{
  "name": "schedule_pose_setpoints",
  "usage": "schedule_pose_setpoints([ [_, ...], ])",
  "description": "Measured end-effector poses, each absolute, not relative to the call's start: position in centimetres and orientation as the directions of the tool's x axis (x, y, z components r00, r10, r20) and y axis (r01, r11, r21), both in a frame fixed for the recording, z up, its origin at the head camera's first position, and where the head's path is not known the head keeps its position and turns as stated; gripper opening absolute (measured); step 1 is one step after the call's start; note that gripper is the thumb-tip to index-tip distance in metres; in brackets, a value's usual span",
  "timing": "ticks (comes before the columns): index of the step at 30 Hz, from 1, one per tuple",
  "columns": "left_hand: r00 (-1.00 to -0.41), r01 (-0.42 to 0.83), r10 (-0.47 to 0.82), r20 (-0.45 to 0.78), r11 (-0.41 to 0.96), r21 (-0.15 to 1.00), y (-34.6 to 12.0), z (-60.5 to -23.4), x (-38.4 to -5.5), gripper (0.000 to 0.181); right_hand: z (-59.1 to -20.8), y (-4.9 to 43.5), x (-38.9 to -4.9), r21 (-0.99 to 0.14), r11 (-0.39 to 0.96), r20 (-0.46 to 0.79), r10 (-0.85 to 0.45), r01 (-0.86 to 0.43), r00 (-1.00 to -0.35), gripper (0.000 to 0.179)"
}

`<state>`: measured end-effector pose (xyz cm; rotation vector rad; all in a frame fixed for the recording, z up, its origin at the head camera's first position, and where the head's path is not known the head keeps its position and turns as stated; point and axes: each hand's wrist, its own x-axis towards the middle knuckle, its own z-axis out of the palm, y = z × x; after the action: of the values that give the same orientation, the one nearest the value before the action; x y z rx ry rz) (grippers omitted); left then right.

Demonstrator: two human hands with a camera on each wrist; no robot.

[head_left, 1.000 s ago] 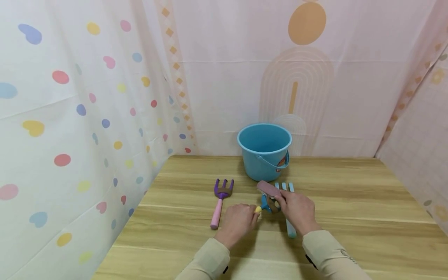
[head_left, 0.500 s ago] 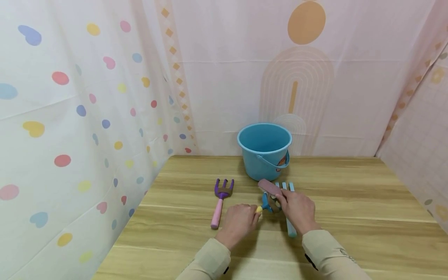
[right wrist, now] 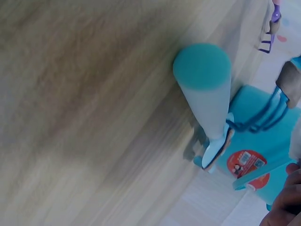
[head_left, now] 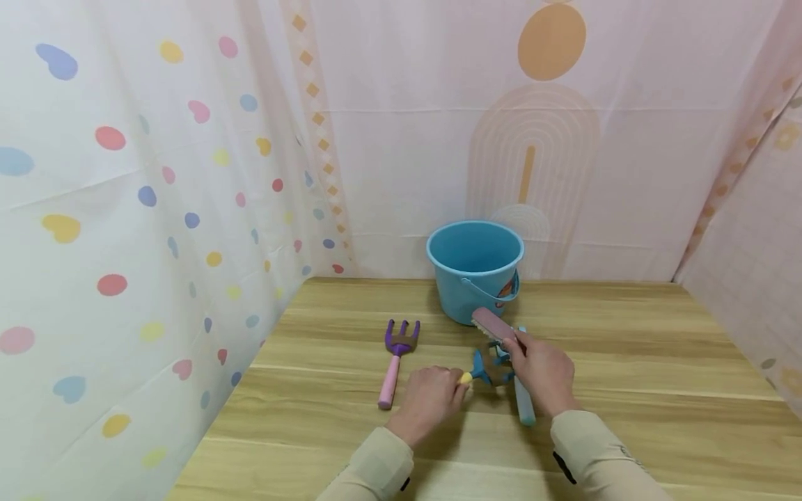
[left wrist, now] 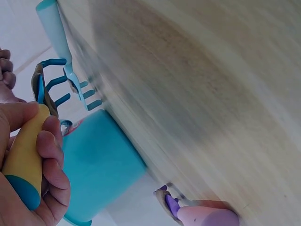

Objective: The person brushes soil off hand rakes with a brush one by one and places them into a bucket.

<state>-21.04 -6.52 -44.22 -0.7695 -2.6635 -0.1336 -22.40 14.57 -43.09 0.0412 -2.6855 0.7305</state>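
Wooden table [head_left: 633,355], patterned curtains [head_left: 407,174]: blue fork [head_left: 481,369], brush [head_left: 493,324] being held

The blue fork is being gripped by the left hand [head_left: 429,398], fingers curled round its yellow handle [left wrist: 27,148]. Toward one o'clock from it, the brush is being clasped by the right hand [head_left: 545,372], fingers bent. From the blue fork, a bucket [head_left: 457,296] is being seen at twelve, purple fork [head_left: 390,376] at nine, pale fork [head_left: 525,405] at four.

A blue bucket [head_left: 460,296] stands before a patterned curtain [head_left: 401,153].
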Motion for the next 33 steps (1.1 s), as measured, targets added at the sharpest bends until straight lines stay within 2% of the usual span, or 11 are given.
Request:
schedule_pose_setpoints([
  [4, -0.811, 0.512, 0.466, 0.353, 0.858, 0.045, -7.1, -44.0, -21.2, 0.024, -42.8, 14.6, -22.3, -0.493, 0.857, 0.361, 0.044, -0.151, -0.932, 0.039],
  [8, -0.827, 0.495, 0.433, 0.358, 0.863, 0.098, -7.7, -43.7, -21.4, 0.027, -42.7, 14.2, -22.0, -0.443, 0.853, 0.428, -0.070, -0.277, -0.901, 0.034],
  [12, -0.807, 0.502, 0.449, 0.382, 0.864, 0.046, -7.8, -43.6, -21.5, 0.027, -43.1, 13.7, -21.9, -0.341, 0.867, 0.494, -0.163, -0.363, -0.854, 0.030],
  [16, -0.768, 0.512, 0.496, 0.406, 0.856, -0.077, -7.5, -43.8, -21.3, 0.027, -43.3, 13.3, -22.0, -0.302, 0.900, 0.492, -0.135, -0.314, -0.860, 0.028],
  [19, -0.749, 0.507, 0.508, 0.425, 0.853, -0.127, -7.3, -44.0, -21.1, 0.027, -43.2, 13.2, -22.1, -0.305, 0.914, 0.463, -0.103, -0.267, -0.880, 0.029],
  [24, -0.737, 0.510, 0.520, 0.432, 0.847, -0.149, -7.0, -44.0, -21.0, 0.029, -43.2, 13.3, -22.1, -0.330, 0.918, 0.414, -0.068, -0.219, -0.908, 0.032],
  [33, -0.742, 0.518, 0.529, 0.412, 0.842, -0.148, -6.7, -43.9, -20.7, 0.028, -43.2, 13.7, -22.2, -0.361, 0.912, 0.409, -0.034, -0.196, -0.912, 0.031],
])
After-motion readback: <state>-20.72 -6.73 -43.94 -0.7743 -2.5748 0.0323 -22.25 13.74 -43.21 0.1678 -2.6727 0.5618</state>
